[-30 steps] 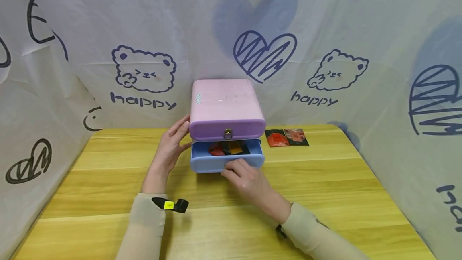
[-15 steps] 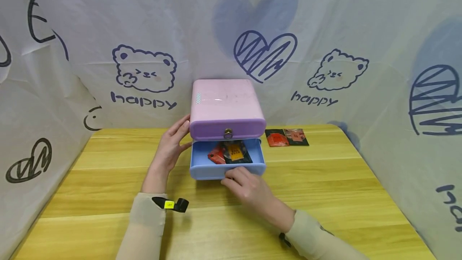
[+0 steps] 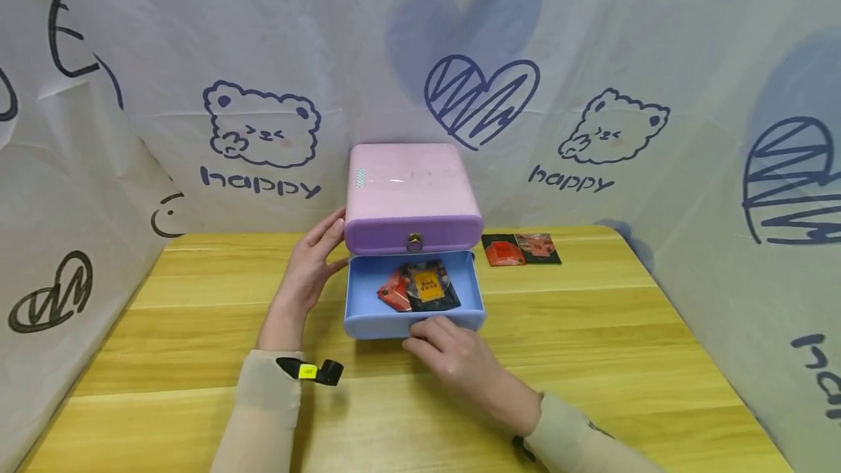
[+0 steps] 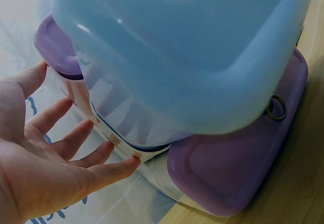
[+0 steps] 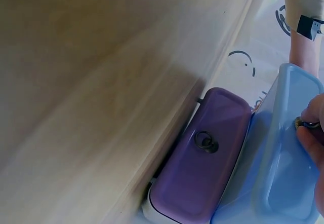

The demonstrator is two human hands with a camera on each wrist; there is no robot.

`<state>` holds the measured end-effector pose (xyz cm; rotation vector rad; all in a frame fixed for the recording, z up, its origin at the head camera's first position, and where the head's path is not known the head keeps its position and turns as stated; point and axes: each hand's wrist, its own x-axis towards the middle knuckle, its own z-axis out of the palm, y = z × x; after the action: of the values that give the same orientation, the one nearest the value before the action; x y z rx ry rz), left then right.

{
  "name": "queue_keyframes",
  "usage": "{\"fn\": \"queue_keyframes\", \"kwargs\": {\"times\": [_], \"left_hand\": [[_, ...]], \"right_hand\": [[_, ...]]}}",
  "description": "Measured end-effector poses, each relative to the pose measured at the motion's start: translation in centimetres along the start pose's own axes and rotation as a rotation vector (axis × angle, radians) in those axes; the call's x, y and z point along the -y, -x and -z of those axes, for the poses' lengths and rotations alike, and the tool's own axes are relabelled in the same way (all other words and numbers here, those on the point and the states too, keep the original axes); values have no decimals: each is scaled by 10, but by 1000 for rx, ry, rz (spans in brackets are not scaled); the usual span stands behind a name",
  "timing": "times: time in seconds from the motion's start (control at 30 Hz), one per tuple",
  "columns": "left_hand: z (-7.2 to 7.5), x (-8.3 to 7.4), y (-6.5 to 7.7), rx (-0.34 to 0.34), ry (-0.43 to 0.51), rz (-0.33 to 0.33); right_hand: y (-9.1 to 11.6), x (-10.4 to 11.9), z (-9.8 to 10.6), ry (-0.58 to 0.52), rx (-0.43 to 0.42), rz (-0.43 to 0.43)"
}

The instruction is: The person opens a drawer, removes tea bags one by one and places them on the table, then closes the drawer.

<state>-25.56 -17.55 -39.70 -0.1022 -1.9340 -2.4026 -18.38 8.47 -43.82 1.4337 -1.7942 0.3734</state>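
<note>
A small cabinet with a pink top [image 3: 410, 181] stands against the back sheet. Its blue drawer [image 3: 377, 325] is pulled out, and inside lie a red packet [image 3: 394, 293] and a black packet with an orange label [image 3: 430, 286]. My right hand [image 3: 453, 360] pinches the ring pull [image 5: 312, 124] on that drawer's front between thumb and fingers. On the cabinet's left side rest the fingertips of my left hand [image 4: 55, 153], fingers spread and nearly straight. A purple drawer [image 3: 381, 234] above is closed, as is another purple drawer [image 5: 197, 168] beneath the blue one.
Two flat packets, one red [image 3: 504, 251] and one dark [image 3: 540, 247], lie side by side on the wooden table [image 3: 591, 341], right of the cabinet. White printed sheets [image 3: 263, 35] hang behind the table and along both sides.
My right hand has drawn the blue drawer toward me, from partly to well out, uncovering more of the packets inside. The left hand has stayed at the cabinet's side.
</note>
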Motion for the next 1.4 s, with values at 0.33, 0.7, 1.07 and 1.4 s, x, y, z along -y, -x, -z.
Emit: {"fn": "queue_keyframes", "kwargs": {"times": [0.33, 0.7, 1.07, 1.4], "left_hand": [[0, 1, 0, -4, 1, -4], [1, 1, 1, -2, -4, -9], [1, 0, 1, 1, 0, -16], [1, 0, 0, 1, -16, -6]], "right_hand": [[3, 4, 3, -14, 23, 6], [5, 6, 6, -18, 64, 2], [5, 6, 8, -51, 76, 0], [3, 4, 22, -98, 17, -17]]}}
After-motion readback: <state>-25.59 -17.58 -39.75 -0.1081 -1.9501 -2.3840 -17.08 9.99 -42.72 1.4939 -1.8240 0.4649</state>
